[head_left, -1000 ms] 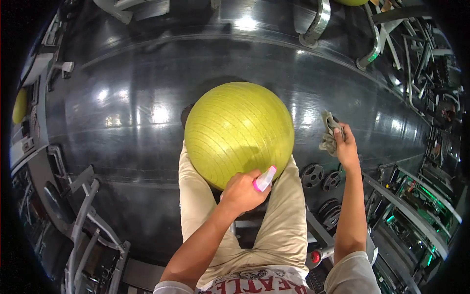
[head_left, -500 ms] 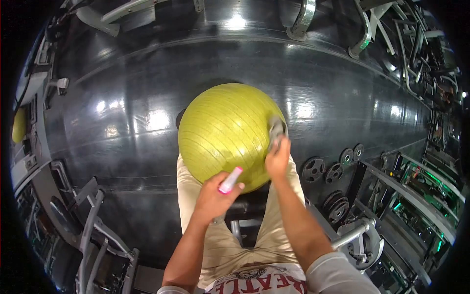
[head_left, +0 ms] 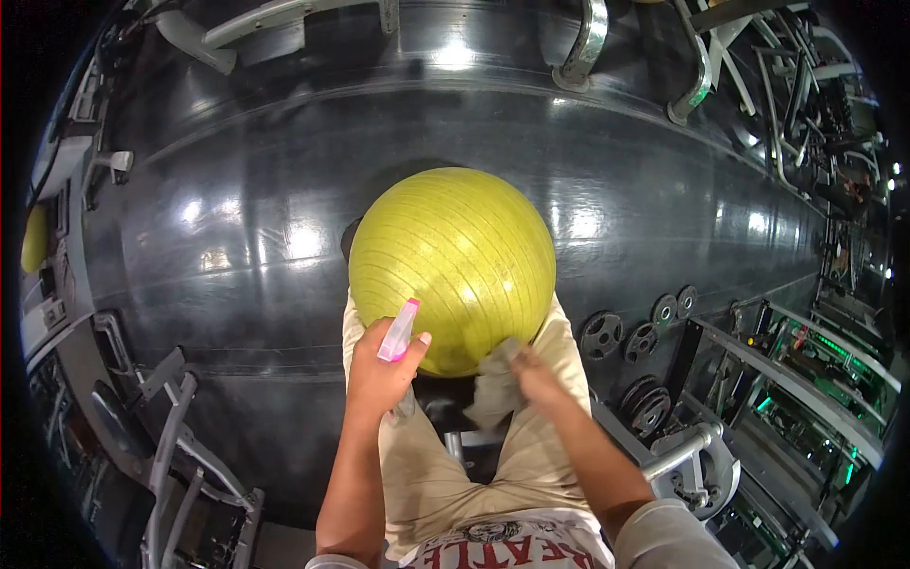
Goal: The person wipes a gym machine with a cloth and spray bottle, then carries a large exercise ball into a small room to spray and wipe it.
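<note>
A large yellow-green exercise ball (head_left: 455, 256) with ridged lines rests between my knees. My left hand (head_left: 379, 375) is wrapped round a spray bottle (head_left: 399, 329); its white and pink spray head points up and away from me, over the near left side of the ball. Most of the bottle's body is hidden by my palm and fingers. In my right hand (head_left: 542, 379) is a grey cloth (head_left: 495, 384), bunched at the fingers and hanging loose below the ball's near right edge. Motion blurs that hand and the cloth a little.
Weight plates (head_left: 602, 335) lie on the dark shiny floor (head_left: 256, 322) to my right, beside a metal rack (head_left: 787, 356). Gym machine frames (head_left: 180, 417) stand at my left, and metal legs (head_left: 580, 47) of equipment rise ahead. A second yellow ball (head_left: 35, 239) shows at the far left.
My right hand has drawn the cloth from the ball's right side down toward me, below its near edge. My left hand with the spray bottle has shifted left, its spray head now more upright.
</note>
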Demonstrator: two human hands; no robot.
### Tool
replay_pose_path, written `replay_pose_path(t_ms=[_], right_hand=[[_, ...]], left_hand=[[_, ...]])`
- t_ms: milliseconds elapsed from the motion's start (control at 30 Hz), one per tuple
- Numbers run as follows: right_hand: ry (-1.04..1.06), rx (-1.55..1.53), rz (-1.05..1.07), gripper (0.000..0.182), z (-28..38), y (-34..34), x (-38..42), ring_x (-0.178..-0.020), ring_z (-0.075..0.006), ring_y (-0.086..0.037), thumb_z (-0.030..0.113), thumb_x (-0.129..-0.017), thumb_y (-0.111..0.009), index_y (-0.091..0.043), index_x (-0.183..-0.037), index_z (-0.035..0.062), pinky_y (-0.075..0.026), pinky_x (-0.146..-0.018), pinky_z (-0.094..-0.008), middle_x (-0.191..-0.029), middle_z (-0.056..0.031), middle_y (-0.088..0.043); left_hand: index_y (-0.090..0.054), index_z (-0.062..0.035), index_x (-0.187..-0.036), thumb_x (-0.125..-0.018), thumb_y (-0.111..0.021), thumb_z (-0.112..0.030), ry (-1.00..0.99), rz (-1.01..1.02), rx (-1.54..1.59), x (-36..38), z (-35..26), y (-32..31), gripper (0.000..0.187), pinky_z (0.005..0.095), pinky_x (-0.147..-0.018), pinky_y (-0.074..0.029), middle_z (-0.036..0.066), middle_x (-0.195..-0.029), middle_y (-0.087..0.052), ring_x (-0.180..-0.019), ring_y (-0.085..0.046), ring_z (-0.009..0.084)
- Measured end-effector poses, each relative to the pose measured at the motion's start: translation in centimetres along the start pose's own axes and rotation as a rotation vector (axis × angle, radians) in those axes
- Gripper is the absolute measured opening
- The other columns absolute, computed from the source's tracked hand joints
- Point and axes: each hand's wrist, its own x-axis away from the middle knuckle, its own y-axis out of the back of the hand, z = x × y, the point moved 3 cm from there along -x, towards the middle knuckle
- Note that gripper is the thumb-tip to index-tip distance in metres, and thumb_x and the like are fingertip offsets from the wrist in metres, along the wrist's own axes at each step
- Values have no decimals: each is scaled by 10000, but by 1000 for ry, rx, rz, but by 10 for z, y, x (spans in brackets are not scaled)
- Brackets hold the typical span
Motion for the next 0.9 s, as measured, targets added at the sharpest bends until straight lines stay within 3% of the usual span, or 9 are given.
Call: replay_pose_path(t_ms=[167,300,367,400,433,567,633,767,900], right_hand=[[578,182,-416,290,113,75,-65,-1047,-222,-629,278,-1092,-489,-504,-1287,64,-504,-896,-379,-1144,-133,-672],[403,204,-426,260,136,32,-140,-1072,-347,-657,222,-1067,-526,-518,-1263,53,-502,-922,-457,-1174,-237,-663],[818,376,-589,236,105,-5,-113,-1074,-469,-589,137,-1012,-552,-556,-1226,38,-463,-921,-531,-1156,-271,-609],[860,449,-653,240,96,-20,-87,-1064,-491,-563,93,-983,-563,-566,-1214,32,-451,-910,-546,-1139,-270,-591],[877,447,-607,263,73,-34,-69,-1057,-496,-547,48,-947,-557,-565,-1209,22,-445,-896,-548,-1123,-272,-576],[848,504,-241,324,-61,-72,-14,-1033,-524,-537,-26,-872,-534,-550,-1195,-13,-444,-901,-573,-1120,-311,-555],[398,619,106,297,-154,-88,-15,-1129,-529,-556,77,-960,-520,-551,-1250,26,-468,-931,-573,-1180,-335,-580],[344,594,208,295,-106,-99,-16,-1137,-484,-604,179,-1011,-553,-576,-1277,54,-486,-950,-540,-1190,-307,-633],[649,498,96,318,26,-59,-1,-1081,-435,-652,249,-1035,-573,-582,-1271,38,-520,-926,-457,-1159,-265,-673]], left_hand=[[-674,46,-932,-868,-781,-315,252,14,32,5,-13,-4,382,378,-826,-527,207,-857,-688,-973,-689,320],[-612,81,-1270,-848,-783,-442,185,86,-202,-5,22,-16,694,389,-1020,-487,316,-1198,-679,-1316,-571,402],[-540,95,-1382,-851,-779,-451,133,66,-304,-9,24,-21,799,385,-1034,-485,324,-1268,-649,-1289,-594,397],[-554,43,-1404,-865,-784,-419,135,43,-279,-12,39,-23,745,339,-814,-502,208,-1090,-671,-943,-602,257],[-567,-10,-1426,-879,-788,-386,137,20,-253,-15,54,-24,699,293,-594,-520,92,-912,-692,-597,-610,118],[-574,-42,-1432,-883,-784,-382,161,30,-227,-19,71,-24,680,288,-588,-511,48,-791,-645,-590,-591,123],[-578,-58,-1435,-885,-781,-376,127,31,-252,-20,69,-22,667,285,-586,-509,54,-801,-650,-590,-592,124],[-500,74,-1444,-848,-763,-485,204,99,-205,-13,42,-18,859,409,-1040,-488,322,-1321,-620,-1228,-626,412],[-488,56,-1458,-830,-781,-506,118,63,-243,-20,42,-22,892,417,-1052,-484,291,-1367,-603,-1239,-618,409]])
